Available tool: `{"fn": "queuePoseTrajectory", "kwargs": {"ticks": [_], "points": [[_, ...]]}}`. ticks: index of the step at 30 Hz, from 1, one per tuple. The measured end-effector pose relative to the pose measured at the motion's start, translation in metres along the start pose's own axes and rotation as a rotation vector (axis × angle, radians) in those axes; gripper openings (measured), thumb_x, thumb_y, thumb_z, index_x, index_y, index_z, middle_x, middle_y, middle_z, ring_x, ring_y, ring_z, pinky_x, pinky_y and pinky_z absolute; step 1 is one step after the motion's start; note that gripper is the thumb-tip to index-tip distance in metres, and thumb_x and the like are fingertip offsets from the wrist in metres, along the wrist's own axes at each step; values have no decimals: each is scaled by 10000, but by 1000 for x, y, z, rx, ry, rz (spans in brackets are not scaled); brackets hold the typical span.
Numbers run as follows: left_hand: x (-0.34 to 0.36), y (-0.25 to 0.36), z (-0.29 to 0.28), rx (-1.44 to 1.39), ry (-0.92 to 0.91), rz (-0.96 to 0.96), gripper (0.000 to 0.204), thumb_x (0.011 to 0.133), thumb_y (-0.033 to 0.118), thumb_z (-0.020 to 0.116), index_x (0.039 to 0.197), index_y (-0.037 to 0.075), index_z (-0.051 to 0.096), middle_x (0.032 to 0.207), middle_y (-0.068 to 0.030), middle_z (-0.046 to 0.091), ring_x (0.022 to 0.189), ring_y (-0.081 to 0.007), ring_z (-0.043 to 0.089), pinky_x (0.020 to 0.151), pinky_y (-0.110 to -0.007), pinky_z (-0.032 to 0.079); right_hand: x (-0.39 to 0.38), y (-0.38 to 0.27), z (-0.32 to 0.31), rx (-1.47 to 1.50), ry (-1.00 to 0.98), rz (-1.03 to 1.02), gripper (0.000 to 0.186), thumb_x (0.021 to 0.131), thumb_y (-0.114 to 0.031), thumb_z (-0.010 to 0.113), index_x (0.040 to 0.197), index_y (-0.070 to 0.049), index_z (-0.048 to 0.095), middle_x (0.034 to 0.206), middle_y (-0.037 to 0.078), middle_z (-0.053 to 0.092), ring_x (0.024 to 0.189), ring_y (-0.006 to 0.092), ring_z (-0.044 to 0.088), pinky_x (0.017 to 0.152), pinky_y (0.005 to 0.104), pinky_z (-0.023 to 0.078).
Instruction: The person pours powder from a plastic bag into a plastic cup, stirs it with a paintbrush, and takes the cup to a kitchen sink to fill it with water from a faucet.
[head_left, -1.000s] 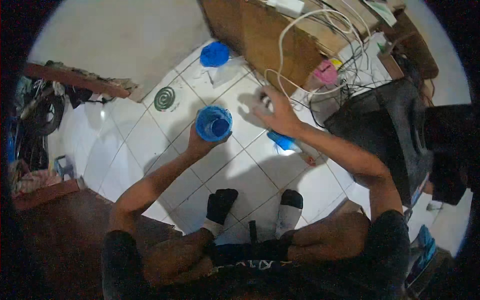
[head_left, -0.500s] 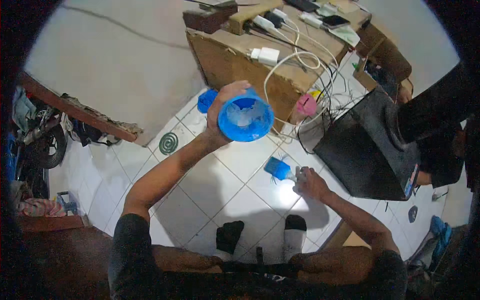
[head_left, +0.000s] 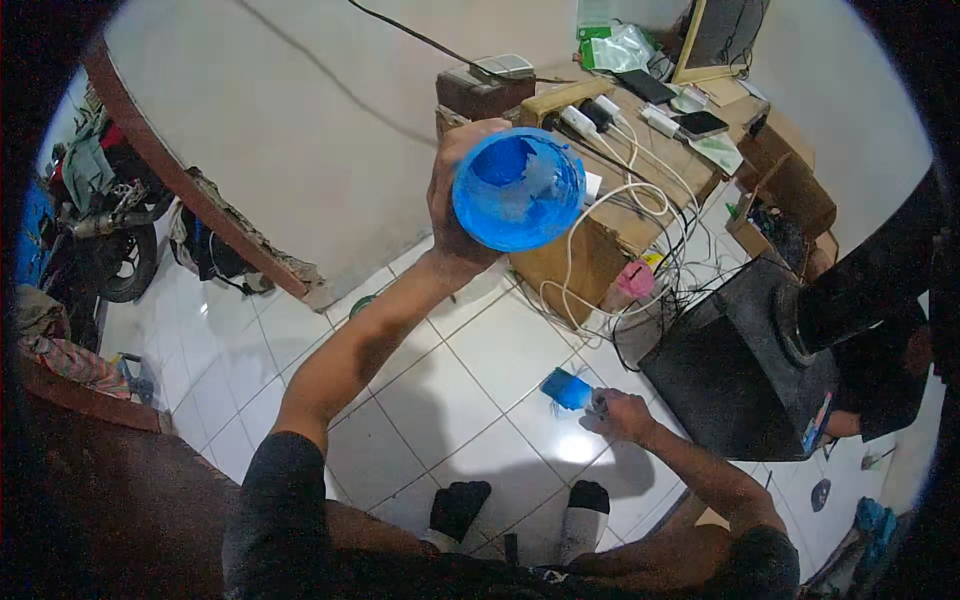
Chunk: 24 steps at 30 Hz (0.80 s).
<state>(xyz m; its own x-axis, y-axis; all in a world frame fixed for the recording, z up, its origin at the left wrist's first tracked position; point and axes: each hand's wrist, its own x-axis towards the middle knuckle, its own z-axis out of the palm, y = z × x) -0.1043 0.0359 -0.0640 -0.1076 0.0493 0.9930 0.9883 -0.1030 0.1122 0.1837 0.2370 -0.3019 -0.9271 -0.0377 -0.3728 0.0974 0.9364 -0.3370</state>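
Observation:
Raised ahead of me, my left hand (head_left: 450, 190) is closed around a blue plastic container (head_left: 520, 190), its open mouth facing me, blue paint coating the inside. Lower and to the right, my right hand (head_left: 625, 416) grips the handle of a paintbrush (head_left: 569, 390) with blue-covered bristles, just over the white tiled floor (head_left: 456, 368). My forearm and the container hide part of what lies behind them, including most of a green coil (head_left: 362, 306).
A cardboard-coloured cabinet (head_left: 560, 280) bears chargers (head_left: 585, 122), phones (head_left: 700, 124) and tangled white cables. At the right stand an open box (head_left: 790, 180) and a large black object (head_left: 715, 370). A motorbike (head_left: 125, 265) is beyond the red-edged wall (head_left: 230, 225) at left.
My left hand has lifted the container upward and to the right, tipping its mouth toward me. My right hand has dropped and taken hold of the brush. The view has tilted up.

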Motion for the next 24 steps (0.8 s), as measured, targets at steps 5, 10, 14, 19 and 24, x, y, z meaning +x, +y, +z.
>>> {"fn": "queuePoseTrajectory", "kwargs": {"ticks": [5,10,14,19,24], "points": [[-2,9,3,-33,-28,-33,696,653,91,812,1223,37,417,1133,-124,550,1054,-237,551,918,-361,450,-10,5,-4,8,193,14,440,773,-358,641,1059,-50,510,743,155,633,698,345,640,627,456,494],[-39,25,-4,42,-205,-544,533,686,112,799,1147,55,538,1084,-70,607,997,-169,583,898,-345,460,-28,-19,-28,368,506,-80,339,796,-213,649,1043,-35,499,617,132,553,571,269,599,520,382,454],[-92,63,-1,-179,-209,-1061,451,714,86,773,1118,54,576,1046,-45,636,960,-147,597,890,-338,466,-41,-39,-55,454,581,-21,327,846,-231,614,1082,-34,504,711,188,624,626,274,652,602,367,505],[-181,105,-33,-378,-465,-1305,551,659,61,803,1136,62,526,1066,-42,607,993,-156,574,912,-338,464,-39,-50,-62,509,682,-26,331,907,-241,545,1135,-6,500,672,163,592,578,236,609,558,369,468],[-177,132,-43,-430,-668,-1482,572,648,92,826,1134,51,526,1064,-55,611,987,-155,583,914,-337,462,-37,-59,-69,615,685,-5,335,924,-294,530,1103,-11,520,611,113,520,532,188,514,517,363,399]]}}
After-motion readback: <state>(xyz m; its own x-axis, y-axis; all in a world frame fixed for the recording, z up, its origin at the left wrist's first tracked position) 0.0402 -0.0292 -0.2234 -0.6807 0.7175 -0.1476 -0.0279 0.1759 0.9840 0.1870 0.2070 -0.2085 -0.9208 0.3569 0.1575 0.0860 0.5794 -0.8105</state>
